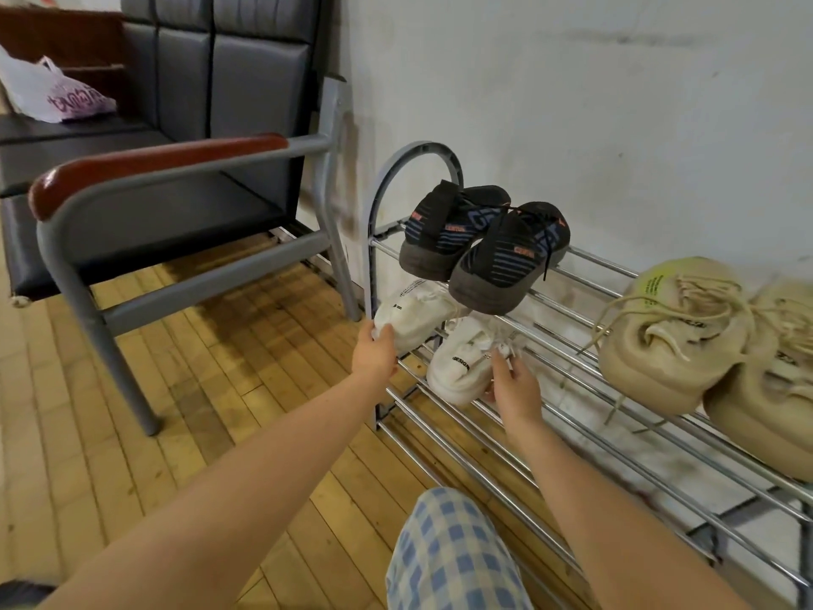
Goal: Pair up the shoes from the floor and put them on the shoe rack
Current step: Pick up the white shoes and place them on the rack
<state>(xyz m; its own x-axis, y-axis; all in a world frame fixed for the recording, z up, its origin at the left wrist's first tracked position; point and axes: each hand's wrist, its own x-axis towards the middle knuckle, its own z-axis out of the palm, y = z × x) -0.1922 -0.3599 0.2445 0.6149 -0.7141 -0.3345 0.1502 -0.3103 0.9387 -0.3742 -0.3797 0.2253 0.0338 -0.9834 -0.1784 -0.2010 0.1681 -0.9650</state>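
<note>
A chrome shoe rack (585, 438) stands against the wall. On its top tier sit a pair of black shoes (484, 253) at the left and a pair of beige sneakers (686, 341) at the right. On the middle tier lie two white shoes: the left white shoe (418, 317) and the right white shoe (462, 363), heels toward me. My left hand (376, 352) grips the heel of the left white shoe. My right hand (512, 383) holds the right white shoe at its heel and side, fingers curled on it.
A grey metal bench (184, 178) with black cushions and a red-brown armrest stands left of the rack. A plastic bag (57, 96) lies on its seat. Wooden floor (198, 411) stretches below. My knee in checked fabric (453, 552) is at the bottom.
</note>
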